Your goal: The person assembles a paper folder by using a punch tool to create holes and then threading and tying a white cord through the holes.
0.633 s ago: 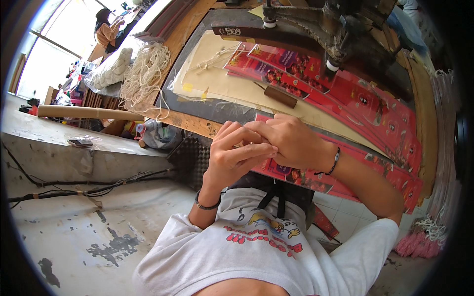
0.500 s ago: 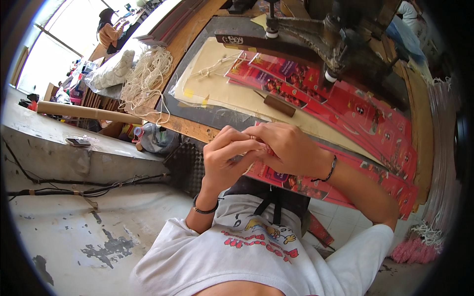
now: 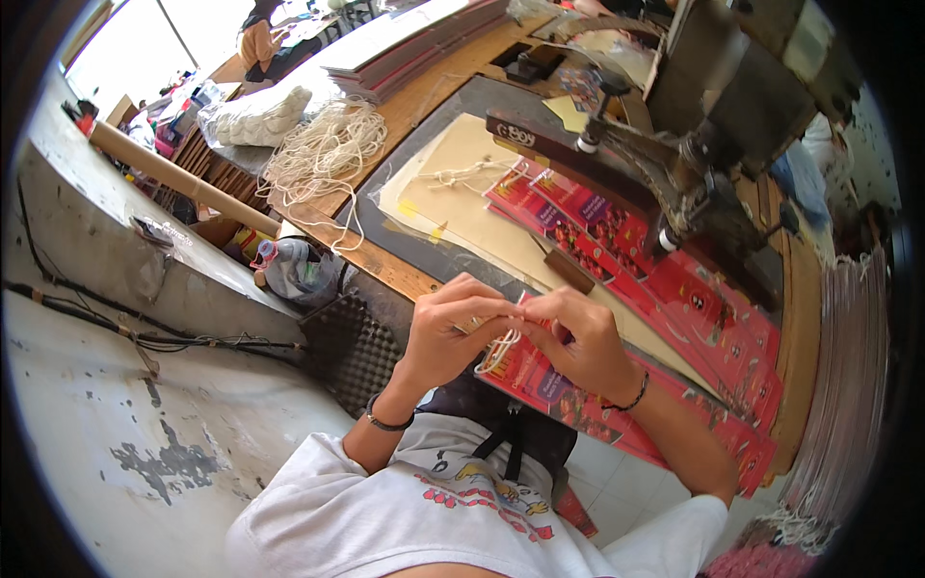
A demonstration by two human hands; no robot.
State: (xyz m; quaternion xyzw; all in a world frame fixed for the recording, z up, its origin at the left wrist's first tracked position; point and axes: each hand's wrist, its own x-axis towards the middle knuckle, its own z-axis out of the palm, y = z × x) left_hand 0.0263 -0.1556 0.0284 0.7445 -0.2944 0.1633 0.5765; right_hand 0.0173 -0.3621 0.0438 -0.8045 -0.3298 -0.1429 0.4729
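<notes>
Both hands meet over the near edge of the bench, fingertips close together. My left hand is closed in a pinch on a white cord, which hangs in a loop below the fingers. Beside it, my right hand pinches at the same cord, by the narrow end of a red printed card. This long card lies under the right hand, along the bench's front edge. Fingers hide the exact spot where cord and card meet.
Beyond the hands, red printed cards overlap beneath a metal press. A brown block lies on cream board. Loose white cords pile at the left, near a plastic bag. Corded sheets hang at right.
My view has turned, shifting the bench in the picture. The white cord loop now shows below my fingers, where earlier it was hidden. The hands stay together, the right one less over the left.
</notes>
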